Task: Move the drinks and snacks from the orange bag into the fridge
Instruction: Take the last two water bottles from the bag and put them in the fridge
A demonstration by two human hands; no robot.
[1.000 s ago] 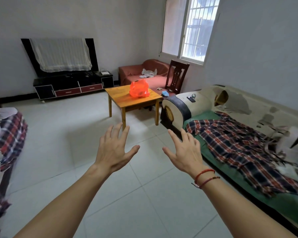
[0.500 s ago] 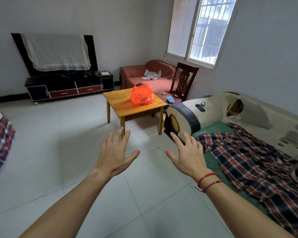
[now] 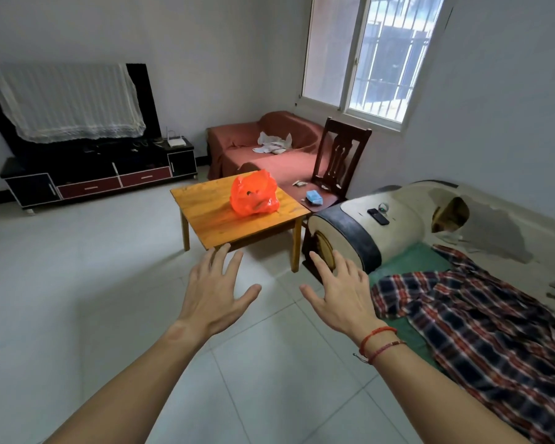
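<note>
In the head view you have walked nearer: the orange bag (image 3: 253,195) on the wooden surface (image 3: 205,224) looks bigger than a second ago, but I judge it is not yet within reach. Your left grip (image 3: 217,293) and right grip (image 3: 343,296) are spread wide with straight fingers, and they hold and touch nothing. No fridge is visible.

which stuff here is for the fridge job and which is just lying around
For the job: orange bag on the table; left hand and right hand, both open, holding nothing. No fridge in view.
Lying about: remote, plaid shirt, blue packet on the chair.
</note>
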